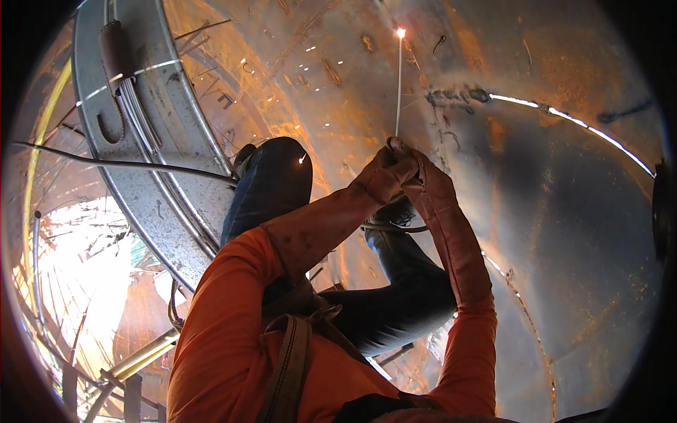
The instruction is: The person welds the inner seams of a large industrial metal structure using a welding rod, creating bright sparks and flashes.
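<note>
At one o'clock, thin straight pale rod, tip glowing, against curved rust-streaked metal. Left hand, right hand, leather-gloved, converging, bunched at rod's lower end; cannot tell which grasps it.

Gloved hands together, glowing-tipped rod, rusty metal

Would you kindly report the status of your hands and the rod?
Left hand and right hand, gloved, together at lower end of thin rod; grip unclear; far tip glowing bright; nothing visibly crossing the rod.
</note>
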Tool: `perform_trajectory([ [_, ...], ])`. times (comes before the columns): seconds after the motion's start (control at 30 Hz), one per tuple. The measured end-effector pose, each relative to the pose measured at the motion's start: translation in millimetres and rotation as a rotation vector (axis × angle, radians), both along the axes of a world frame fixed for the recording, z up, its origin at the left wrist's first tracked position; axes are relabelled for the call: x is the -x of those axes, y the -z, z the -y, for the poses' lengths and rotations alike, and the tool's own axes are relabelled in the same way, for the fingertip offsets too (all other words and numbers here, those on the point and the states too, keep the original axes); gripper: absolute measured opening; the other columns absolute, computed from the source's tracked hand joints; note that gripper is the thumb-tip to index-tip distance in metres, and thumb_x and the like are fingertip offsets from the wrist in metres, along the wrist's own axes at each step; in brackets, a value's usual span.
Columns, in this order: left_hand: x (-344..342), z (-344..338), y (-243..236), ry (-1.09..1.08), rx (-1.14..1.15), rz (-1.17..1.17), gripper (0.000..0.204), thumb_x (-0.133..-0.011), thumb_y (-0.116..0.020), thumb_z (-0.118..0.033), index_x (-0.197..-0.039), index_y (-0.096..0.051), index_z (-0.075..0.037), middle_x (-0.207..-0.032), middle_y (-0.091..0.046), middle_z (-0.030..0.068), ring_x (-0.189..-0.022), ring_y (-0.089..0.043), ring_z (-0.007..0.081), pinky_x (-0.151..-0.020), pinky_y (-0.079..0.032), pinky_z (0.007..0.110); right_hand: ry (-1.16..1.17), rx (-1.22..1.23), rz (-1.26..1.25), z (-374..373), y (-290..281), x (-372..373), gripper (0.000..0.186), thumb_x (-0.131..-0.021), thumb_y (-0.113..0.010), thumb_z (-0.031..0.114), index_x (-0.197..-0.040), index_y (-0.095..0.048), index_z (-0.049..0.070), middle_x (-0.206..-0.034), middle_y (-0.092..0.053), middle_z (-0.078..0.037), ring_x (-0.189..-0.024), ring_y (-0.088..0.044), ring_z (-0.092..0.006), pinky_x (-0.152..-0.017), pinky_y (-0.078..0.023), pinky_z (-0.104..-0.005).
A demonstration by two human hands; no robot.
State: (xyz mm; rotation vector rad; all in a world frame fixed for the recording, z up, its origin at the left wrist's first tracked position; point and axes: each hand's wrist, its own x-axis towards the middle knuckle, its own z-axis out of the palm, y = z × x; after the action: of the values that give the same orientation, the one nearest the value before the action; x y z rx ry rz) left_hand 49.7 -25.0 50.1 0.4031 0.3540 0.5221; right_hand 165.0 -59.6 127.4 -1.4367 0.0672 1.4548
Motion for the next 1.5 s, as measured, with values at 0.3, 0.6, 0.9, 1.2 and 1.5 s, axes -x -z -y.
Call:
perform_trajectory([
  [0.3, -7.9, 0.3, 17.3, 0.097, 0.037, 0.023, 0.017, -0.102, -0.063, -0.015, -0.118, -0.062, -0.009, -0.105, -0.062, -0.0008, -0.102, -0.061, 0.0101, -0.086, -0.051, 0.028, -0.032, -0.021, -0.012, -11.4, 2.5, 5.8, 0.026, -0.107, -0.067, 0.014, -0.125, -0.068, -0.005, -0.117, -0.074, -0.014, -0.109, -0.072, -0.0232, -0.1, -0.06, -0.0361],
  [0.6, -12.7, 4.4, 34.2, 0.246, -0.276, -0.204, 0.013, -0.105, -0.061, -0.016, -0.116, -0.061, -0.01, -0.103, -0.059, -0.0007, -0.098, -0.059, 0.0085, -0.083, -0.049, 0.027, -0.01, 0.0, -0.002, -5.8, 1.5, 2.8, 0.025, -0.107, -0.067, 0.013, -0.125, -0.068, -0.005, -0.117, -0.074, -0.013, -0.108, -0.072, -0.0226, -0.099, -0.06, -0.0355],
  [0.9, -7.6, 3.8, 15.6, 0.056, 0.084, 0.141, 0.011, -0.101, -0.061, -0.008, -0.111, -0.057, -0.009, -0.098, -0.056, -0.0009, -0.093, -0.059, 0.0086, -0.083, -0.05, 0.026, -0.025, -0.004, 0.002, -8.5, 1.5, 4.3, 0.025, -0.107, -0.068, 0.012, -0.125, -0.068, -0.005, -0.116, -0.074, -0.013, -0.108, -0.072, -0.0221, -0.099, -0.06, -0.0349],
  [1.2, 4.1, -8.7, 2.8, 0.13, -0.132, -0.037, 0.013, -0.104, -0.06, -0.02, -0.106, -0.065, -0.008, -0.092, -0.057, -0.0021, -0.09, -0.058, 0.0099, -0.078, -0.049, 0.031, -0.002, 0.017, 0.02, -7.2, -3.3, 6.8, 0.024, -0.107, -0.068, 0.012, -0.124, -0.068, -0.005, -0.116, -0.074, -0.012, -0.108, -0.072, -0.0216, -0.098, -0.06, -0.0342],
  [1.5, -25.8, 12.8, 51.2, 0.087, -0.282, -0.169, 0.027, -0.107, -0.059, -0.023, -0.13, -0.061, -0.009, -0.116, -0.063, 0.0034, -0.11, -0.061, 0.0155, -0.095, -0.049, 0.031, -0.045, 0.04, 0.035, 1.3, 1.8, -3.7, 0.027, -0.104, -0.075, 0.02, -0.121, -0.071, 0.0, -0.111, -0.074, -0.01, -0.105, -0.073, -0.0206, -0.095, -0.061, -0.0371],
])
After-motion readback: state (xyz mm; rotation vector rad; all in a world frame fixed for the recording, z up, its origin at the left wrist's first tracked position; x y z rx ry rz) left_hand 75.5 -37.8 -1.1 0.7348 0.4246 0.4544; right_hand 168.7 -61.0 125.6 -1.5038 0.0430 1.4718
